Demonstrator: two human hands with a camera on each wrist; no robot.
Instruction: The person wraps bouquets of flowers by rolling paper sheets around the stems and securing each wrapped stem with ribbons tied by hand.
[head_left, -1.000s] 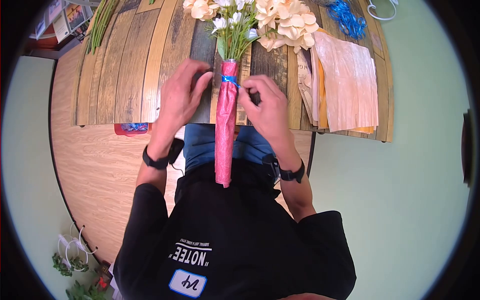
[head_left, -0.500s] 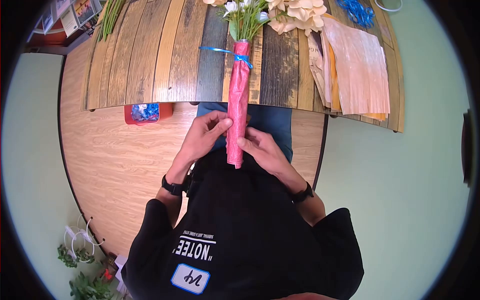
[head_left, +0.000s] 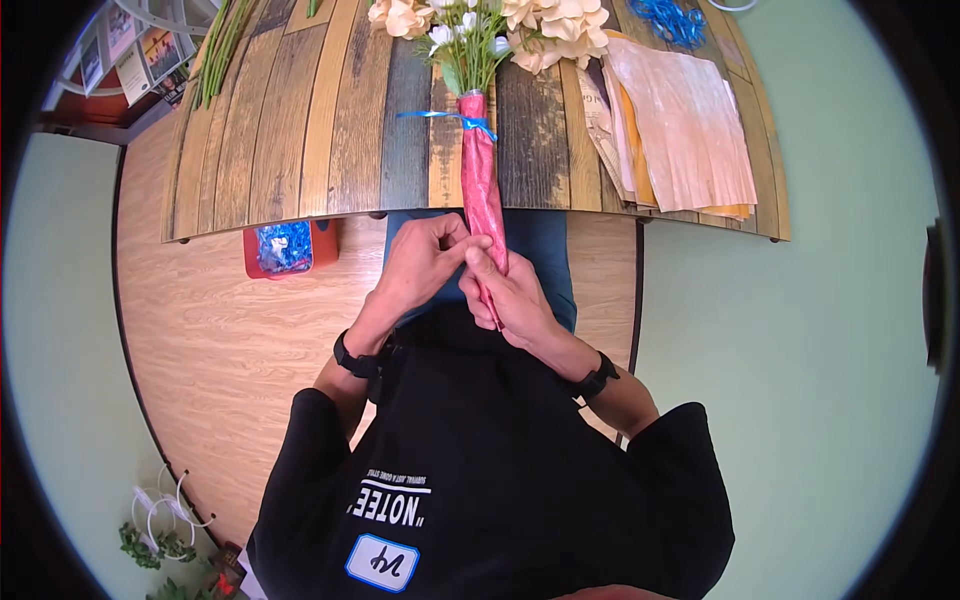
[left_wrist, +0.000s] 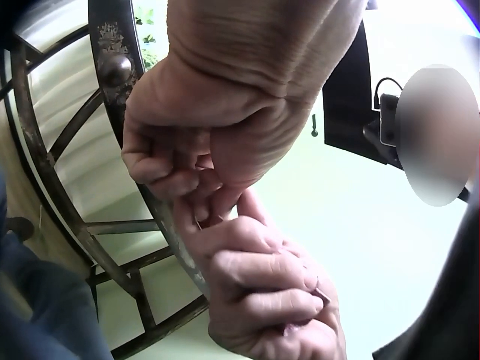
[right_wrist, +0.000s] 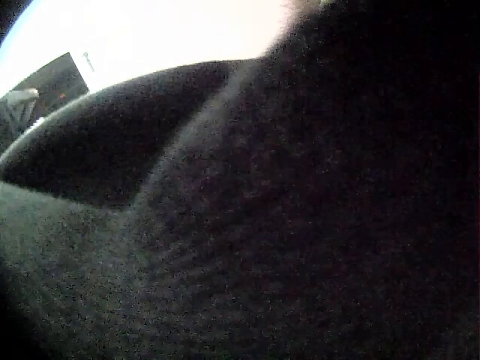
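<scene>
Fingers of the right hand (head_left: 512, 298) were curled round the lower part of a long, slim tube of crinkled pink paper (head_left: 480, 188), the thumb laid along it. The left hand (head_left: 418, 264) pinched the tube's edge between thumb and fingertips, just beside the right thumb. The tube reached from before the person's lap up over the near edge of a brown table of mixed planks (head_left: 270, 150). A shiny blue ribbon (head_left: 478, 124) was tied round it near the mouth, one loose tail pointing left. Thin green stems (head_left: 477, 72) stood in that mouth, spreading into small white flowers (head_left: 440, 38). Large cream blossoms (head_left: 560, 35) showed on either side; whether their stems entered the tube, I could not tell.

To the right lay a stack of peach, orange and printed sheets (head_left: 680, 135), with a tangle of bright blue strands (head_left: 670, 20) beyond. Below the table, a red open-topped bin (head_left: 325, 245) held crumpled blue strips (head_left: 284, 252) with something white among them.
</scene>
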